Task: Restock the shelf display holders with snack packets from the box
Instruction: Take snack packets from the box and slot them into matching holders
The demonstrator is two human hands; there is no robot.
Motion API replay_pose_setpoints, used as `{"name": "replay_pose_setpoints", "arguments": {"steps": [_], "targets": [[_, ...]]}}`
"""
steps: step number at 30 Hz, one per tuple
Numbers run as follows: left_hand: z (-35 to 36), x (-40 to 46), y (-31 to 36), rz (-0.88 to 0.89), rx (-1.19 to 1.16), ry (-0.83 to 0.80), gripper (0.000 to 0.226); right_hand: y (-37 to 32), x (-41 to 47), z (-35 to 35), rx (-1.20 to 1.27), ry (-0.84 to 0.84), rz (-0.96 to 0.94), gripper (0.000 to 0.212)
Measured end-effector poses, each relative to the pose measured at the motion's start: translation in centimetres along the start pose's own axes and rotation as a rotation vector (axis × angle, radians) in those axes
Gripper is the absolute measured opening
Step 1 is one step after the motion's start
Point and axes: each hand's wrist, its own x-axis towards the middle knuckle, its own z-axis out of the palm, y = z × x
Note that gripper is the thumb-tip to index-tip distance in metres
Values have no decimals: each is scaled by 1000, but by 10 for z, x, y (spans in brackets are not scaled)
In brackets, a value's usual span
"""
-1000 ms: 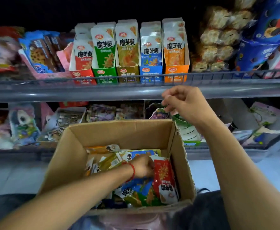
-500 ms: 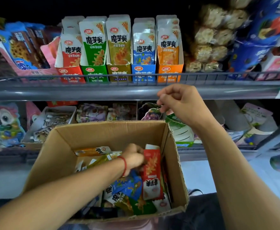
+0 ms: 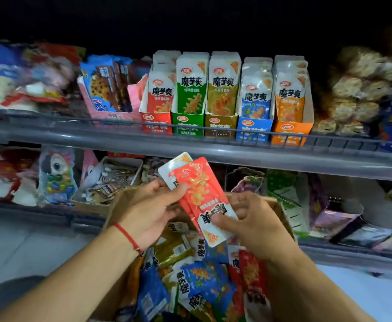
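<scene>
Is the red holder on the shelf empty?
No, the red holder has red packets standing in it.

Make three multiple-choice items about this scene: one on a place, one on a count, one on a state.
1. Where are the red packets?
A. above the box
B. on the upper shelf
C. on the floor

2. How many display holders stand in the row?
A. three
B. five
C. eight

3. What are the hands doing?
A. both hang idle
B. both hold the packets
C. only the right holds them

Answers: 1 A, they are held over the box. 2 B, red, green, olive, blue, orange. 3 B, left hand and right hand pinch them.
</scene>
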Motion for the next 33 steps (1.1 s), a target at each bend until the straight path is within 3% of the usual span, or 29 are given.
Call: {"name": "replay_pose_setpoints", "arguments": {"steps": [3,5,8,10,13,19,23,30,33], "targets": [[-14,2,10,110,2,69,21,0,8,-2,158,64,-21,31],[-29,5,18,169,45,142,14,-7,9,-13,123,102,-135,19],[-46,11,24,245,178,235,15,-19,2,-30,15,82,-338,19],[-50,10,25,288,267,240,13,-25,-4,-37,23,-6,-376,24],[-46,3,23,304,403,160,8,-28,-12,-36,-35,-175,-337,30],[-23,-19,4,166,487,-112,12,-21,-6,-6,-281,148,-498,45],[-14,-22,-3,136,457,-233,30,-15,0,3,-359,279,-592,45],[-13,-21,-3,243,708,-276,45,-16,4,4,-449,424,-698,60],[-16,-20,3,291,740,-302,37,-23,7,0,-357,305,-585,51]]}}
